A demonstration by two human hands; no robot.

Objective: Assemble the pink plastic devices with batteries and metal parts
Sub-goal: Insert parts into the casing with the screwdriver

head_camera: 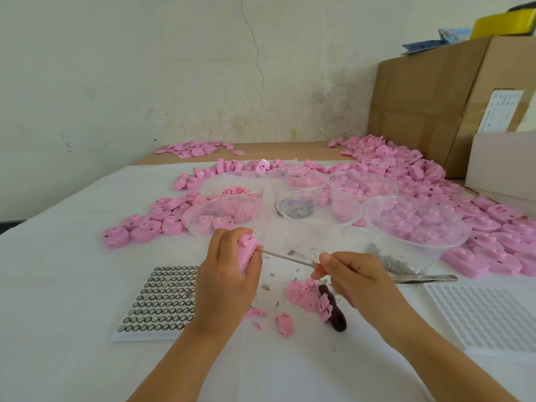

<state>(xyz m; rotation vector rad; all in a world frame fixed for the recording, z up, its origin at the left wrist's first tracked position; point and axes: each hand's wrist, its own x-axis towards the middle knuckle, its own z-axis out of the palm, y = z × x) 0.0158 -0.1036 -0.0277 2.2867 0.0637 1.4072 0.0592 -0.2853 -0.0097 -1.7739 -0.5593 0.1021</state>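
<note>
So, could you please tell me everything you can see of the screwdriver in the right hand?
The screwdriver has a thin, bright metal shaft and a red handle, mostly hidden in the right hand, which pinches it. It lies almost level above the table, pointing left, its tip against the pink device that the left hand holds.

Background, upper half and right edge of the frame

A stained white wall (pixel 145 68) with a long crack (pixel 258 68) fills the top. At right a cardboard box (pixel 420 105) bears a label (pixel 503 111); blue paper (pixel 426 44) and a yellow roll (pixel 504 24) lie on it, and a white box (pixel 504 161) stands just in front. A white sheet (pixel 72 271) covers most of the brown worktop (pixel 275 150).
</note>
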